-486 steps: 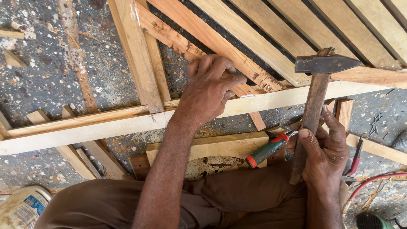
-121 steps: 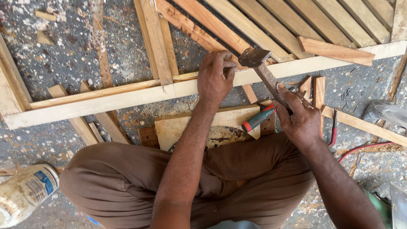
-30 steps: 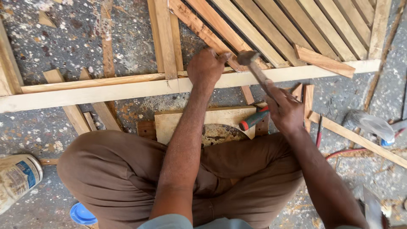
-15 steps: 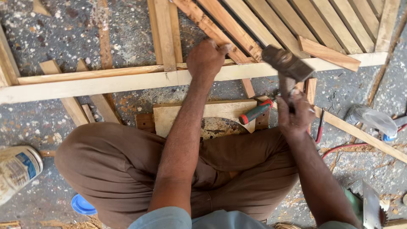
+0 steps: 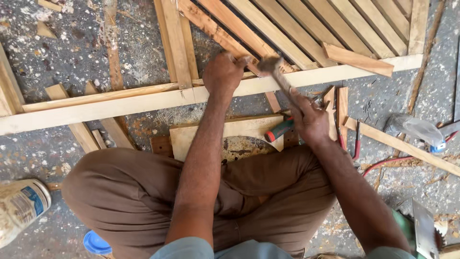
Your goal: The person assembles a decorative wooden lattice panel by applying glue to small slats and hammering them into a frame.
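Long rail (image 5: pixel 143 100) crosses before knees; slat panel (image 5: pixel 335 29) behind; screwdriver (image 5: pixel 280 129) between.

Floor (image 5: pixel 62 52): grey concrete, rough, speckled w/ pale chips and sawdust. Daylight, even, no hard shadows. Loose wood offcuts (image 5: pixel 45 29) top left. Plastic jar (image 5: pixel 21 206) lying on its side at left edge; blue lid (image 5: pixel 96 243) near it, bottom. Saw blade (image 5: pixel 426 230) bottom right, shavings around it. Clear bag (image 5: pixel 412 128) at right, red cable (image 5: pixel 383 163) below it. No walls, windows or furniture in view.
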